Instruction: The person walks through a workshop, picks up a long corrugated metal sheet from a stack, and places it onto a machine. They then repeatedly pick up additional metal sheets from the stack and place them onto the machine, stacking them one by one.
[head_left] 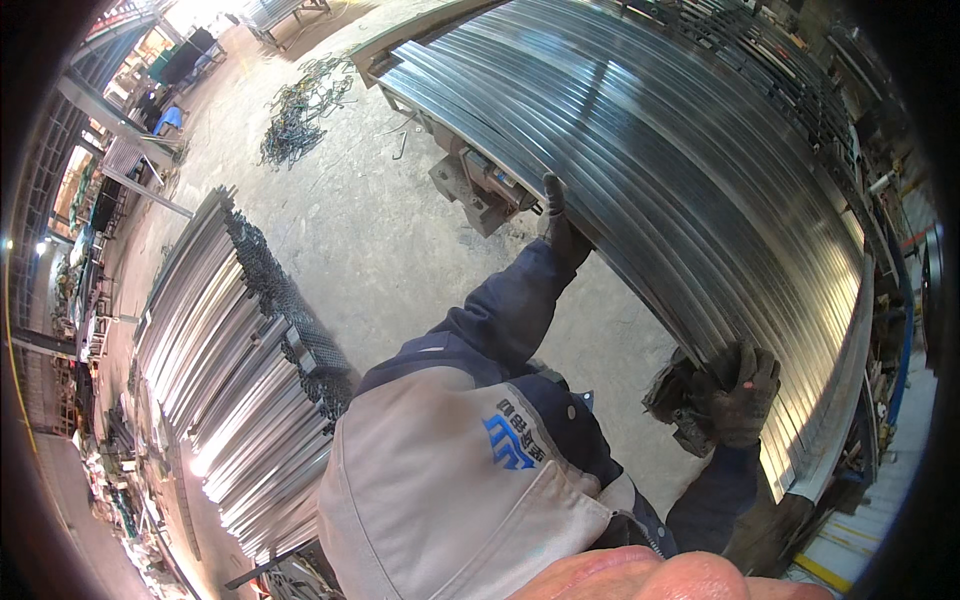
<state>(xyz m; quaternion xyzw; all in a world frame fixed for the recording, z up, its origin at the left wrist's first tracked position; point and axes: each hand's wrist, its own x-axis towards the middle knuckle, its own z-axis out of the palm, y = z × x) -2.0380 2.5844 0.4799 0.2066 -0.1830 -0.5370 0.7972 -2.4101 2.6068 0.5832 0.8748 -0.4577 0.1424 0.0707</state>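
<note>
Long silvery metal profiles (640,150) lie side by side in a wide layer, running from the far left to the near right. My left hand (567,235), in a dark glove, grips the profile at the layer's near edge; its thumb points up and its other fingers are hidden beneath. Lower on the right, my gloved right hand (742,398) is closed around the same edge, close to the profiles' near end. What lies under its palm cannot be made out.
Left of me stands a large stack of metal tubes (215,370), with their ends toward the aisle. Tangled straps or wires (300,110) lie on the concrete floor (390,230). A metal machine part (475,190) juts out under the rack's near edge. Dark profiles (770,65) are stacked behind.
</note>
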